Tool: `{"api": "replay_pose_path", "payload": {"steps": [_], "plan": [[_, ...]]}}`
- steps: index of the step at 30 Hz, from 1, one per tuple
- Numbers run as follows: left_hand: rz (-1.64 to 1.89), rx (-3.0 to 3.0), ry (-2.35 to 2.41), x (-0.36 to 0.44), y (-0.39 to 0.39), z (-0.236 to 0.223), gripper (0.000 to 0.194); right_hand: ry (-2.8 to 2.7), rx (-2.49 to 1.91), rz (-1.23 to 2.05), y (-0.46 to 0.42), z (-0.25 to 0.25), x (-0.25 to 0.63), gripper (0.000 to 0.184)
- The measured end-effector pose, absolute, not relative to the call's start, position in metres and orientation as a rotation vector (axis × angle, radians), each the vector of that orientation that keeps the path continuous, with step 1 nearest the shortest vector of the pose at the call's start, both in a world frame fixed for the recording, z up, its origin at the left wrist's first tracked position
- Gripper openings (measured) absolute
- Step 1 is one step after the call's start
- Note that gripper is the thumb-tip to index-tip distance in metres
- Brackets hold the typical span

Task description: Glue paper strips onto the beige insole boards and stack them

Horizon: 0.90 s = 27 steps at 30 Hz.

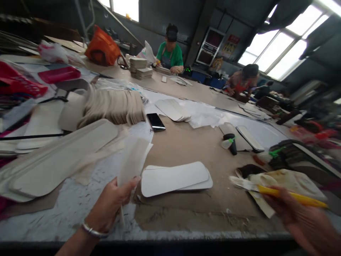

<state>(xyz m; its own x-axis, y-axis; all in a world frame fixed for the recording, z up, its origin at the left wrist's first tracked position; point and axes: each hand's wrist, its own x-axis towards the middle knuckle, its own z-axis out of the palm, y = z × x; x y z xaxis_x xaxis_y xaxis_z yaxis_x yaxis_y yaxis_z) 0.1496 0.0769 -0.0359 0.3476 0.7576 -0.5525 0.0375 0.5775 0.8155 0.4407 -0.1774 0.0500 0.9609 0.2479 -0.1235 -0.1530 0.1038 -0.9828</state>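
Note:
My left hand [113, 201], with a bangle at its wrist, is closed on a pale thin strip [133, 158] that stands up from the fingers. Just right of it, a small pile of white rounded panels [174, 177] lies on brown board. At the right, my right hand [301, 213] grips the yellow handle of a brush [287, 195]. The brush's whitish bristles point left, over the board and apart from the panels. Beneath the brush is a cream glue-stained container [293, 181], partly hidden by it. The right hand is slightly blurred.
Stacked long panels [64, 156] and a row of curved pieces [114, 106] fill the left. A phone [156, 122] lies beyond the panels. Small bottles [227, 142] stand right. Two people [170, 53] work across the table, near an orange bag [102, 46].

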Motion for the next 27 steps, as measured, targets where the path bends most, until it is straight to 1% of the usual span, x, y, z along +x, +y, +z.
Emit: {"api": "replay_pose_path", "payload": {"steps": [2,4,8,13,19,27], "plan": [[0.537,0.904,1.190,0.152,0.072,-0.040,0.057,0.000,-1.450,0.460,-0.156,0.040,0.417,0.033],[0.521,0.972,1.239,0.154,0.071,-0.044,0.061,-0.098,-1.400,0.609,-0.133,0.031,0.394,0.031],[0.518,1.049,1.233,0.157,0.071,-0.047,0.056,-0.225,-1.308,0.711,-0.098,0.019,0.363,0.025],[0.534,1.076,1.194,0.162,0.071,-0.043,0.044,-0.313,-1.374,0.618,-0.072,0.004,0.338,0.027],[0.496,1.102,1.167,0.163,0.072,-0.045,0.039,-0.617,-1.544,0.524,-0.044,-0.010,0.308,0.028],[0.453,1.122,1.154,0.161,0.074,-0.051,0.039,-0.661,-1.675,0.463,-0.040,-0.003,0.306,0.027]]}}
